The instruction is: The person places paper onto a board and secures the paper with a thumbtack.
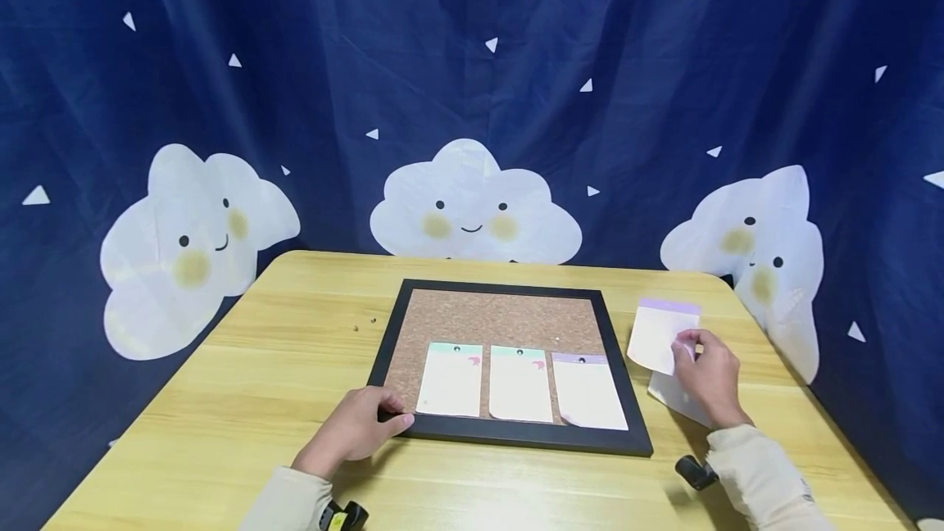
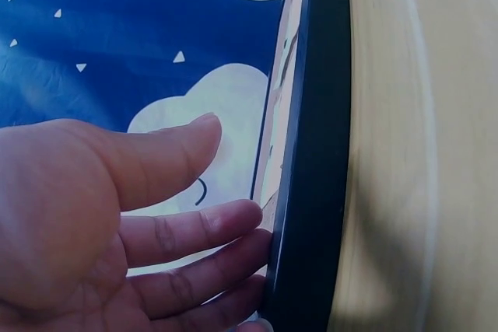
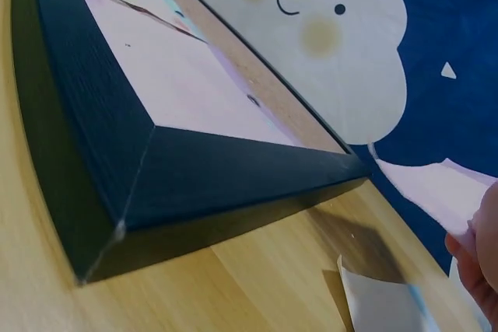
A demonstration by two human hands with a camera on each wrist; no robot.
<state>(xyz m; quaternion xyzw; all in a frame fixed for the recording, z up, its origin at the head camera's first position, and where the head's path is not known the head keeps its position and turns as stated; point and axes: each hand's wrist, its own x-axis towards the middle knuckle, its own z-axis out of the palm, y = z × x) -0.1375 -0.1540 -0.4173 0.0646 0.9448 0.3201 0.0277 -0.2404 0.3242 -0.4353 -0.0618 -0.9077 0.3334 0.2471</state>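
A black-framed cork board point(image 1: 509, 315) lies on the table, with two green-topped note sheets point(image 1: 451, 380) and a purple-topped note sheet point(image 1: 590, 392) pinned along its lower half. My left hand point(image 1: 364, 423) rests at the board's near left corner; in the left wrist view its fairly straight fingers point(image 2: 194, 227) touch the black frame point(image 2: 311, 145), thumb apart. To the right of the board, my right hand point(image 1: 710, 374) pinches another purple-topped note sheet point(image 1: 656, 336) by its right side. It is lifted above one more sheet point(image 1: 674, 396) on the table, partly hidden by the hand.
Two tiny dark pins point(image 1: 373, 320) lie on the wooden table point(image 1: 295, 351), left of the board. A dark blue curtain point(image 1: 472, 88) with cloud prints hangs behind the table. The board's frame point(image 3: 226, 176) stands a little above the tabletop.
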